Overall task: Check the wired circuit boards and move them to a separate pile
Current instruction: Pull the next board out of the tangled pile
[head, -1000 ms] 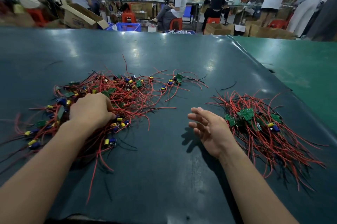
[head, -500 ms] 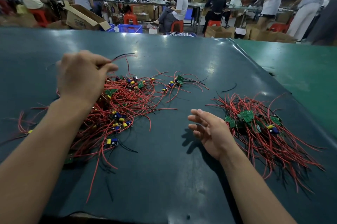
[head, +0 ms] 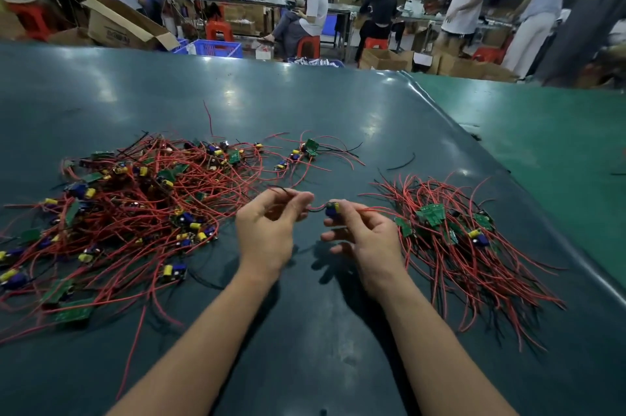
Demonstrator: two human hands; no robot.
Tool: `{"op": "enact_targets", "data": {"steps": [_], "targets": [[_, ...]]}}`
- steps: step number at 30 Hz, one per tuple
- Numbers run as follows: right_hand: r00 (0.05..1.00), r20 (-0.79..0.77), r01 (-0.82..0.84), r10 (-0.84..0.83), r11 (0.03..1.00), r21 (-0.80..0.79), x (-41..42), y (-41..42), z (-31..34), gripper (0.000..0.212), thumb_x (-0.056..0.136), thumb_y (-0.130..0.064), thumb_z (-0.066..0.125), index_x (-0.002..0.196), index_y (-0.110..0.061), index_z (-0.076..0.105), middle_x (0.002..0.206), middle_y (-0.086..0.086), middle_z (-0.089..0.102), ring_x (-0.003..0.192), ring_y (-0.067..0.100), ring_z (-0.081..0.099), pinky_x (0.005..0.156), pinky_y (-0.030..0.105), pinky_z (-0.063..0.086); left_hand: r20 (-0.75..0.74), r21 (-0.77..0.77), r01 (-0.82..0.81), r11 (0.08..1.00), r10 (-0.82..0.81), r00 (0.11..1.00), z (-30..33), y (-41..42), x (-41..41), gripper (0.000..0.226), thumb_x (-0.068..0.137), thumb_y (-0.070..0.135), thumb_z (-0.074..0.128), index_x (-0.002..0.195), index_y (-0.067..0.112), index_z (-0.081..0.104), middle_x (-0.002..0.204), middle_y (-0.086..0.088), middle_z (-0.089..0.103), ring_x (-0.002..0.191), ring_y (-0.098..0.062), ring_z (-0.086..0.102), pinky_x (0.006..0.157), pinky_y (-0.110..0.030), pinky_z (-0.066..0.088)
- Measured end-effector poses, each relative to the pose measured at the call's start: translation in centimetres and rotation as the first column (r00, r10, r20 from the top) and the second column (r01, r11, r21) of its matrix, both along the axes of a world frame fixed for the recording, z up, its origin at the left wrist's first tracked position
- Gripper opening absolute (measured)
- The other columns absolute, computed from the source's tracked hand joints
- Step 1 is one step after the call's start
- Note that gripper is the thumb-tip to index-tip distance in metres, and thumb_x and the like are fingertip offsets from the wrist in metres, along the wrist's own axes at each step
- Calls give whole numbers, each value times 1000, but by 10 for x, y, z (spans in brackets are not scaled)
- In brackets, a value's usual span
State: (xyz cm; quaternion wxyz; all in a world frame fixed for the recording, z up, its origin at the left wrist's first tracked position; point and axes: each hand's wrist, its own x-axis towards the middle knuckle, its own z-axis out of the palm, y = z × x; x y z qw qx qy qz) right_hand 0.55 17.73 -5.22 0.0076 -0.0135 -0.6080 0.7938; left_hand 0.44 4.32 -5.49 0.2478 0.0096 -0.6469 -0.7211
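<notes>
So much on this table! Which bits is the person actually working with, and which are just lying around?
In use:
- wired board held between left hand and right hand
- unchecked pile on the left
- checked pile on the right

Just lying about:
- loose black wire on the table
- cardboard box and blue crate behind

An electronics assembly workshop: workers on red stools at long benches at twelve o'clock, cardboard cartons at eleven, a blue crate nearby.
</notes>
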Motion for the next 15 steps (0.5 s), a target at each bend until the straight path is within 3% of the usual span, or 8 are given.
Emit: {"op": "enact_targets", "data": {"steps": [1,5,8,10,13,15], "targets": [[1000,4,7,-7,1000,0,0,-1,0,18,98,-18,56,96,-5,69,73,7,71,50,15,64,41,21,47,34,25,12,1000,-13,999,-5,-1,-2,10,76,23,76,74,16,70,64,3,71,61,-13,68,65,-28,58],[998,-14,-64,64,998,18,2,-3,-2,23,101,-22,50,99,-11,70,76,6,72,52,16,64,39,23,49,127,-143,237,961,-219,967,-16,5,1,9,77,25,79,84,24,74,81,4,76,72,-8,70,68,-24,56],[994,-25,-107,107,994,26,2,-4,-3,21,100,-21,52,104,-13,70,77,4,71,51,15,62,39,23,48,116,-75,254,964,-244,963,-15,6,2,16,80,12,78,83,26,75,83,6,76,74,-4,69,66,-18,53],[999,-38,-25,26,999,40,1,-3,-3,17,97,-19,58,94,-12,72,72,2,70,47,13,59,38,22,46,91,-81,215,973,-207,974,-14,4,0,16,80,10,78,81,26,75,78,10,76,72,0,68,66,-13,51],[997,-52,65,-64,998,19,-1,-1,-4,18,91,-19,67,77,-12,75,62,2,66,44,11,55,38,19,42,120,-123,235,964,-220,968,-13,3,1,4,84,18,74,82,21,73,73,3,74,66,-3,65,63,-16,51],[996,-50,80,-81,997,-17,-2,-1,-5,18,89,-20,70,74,-13,76,59,1,63,44,10,52,38,19,39,161,-99,279,955,-261,952,-11,3,2,7,86,21,71,83,15,72,67,5,70,61,-5,63,57,-16,48]]}}
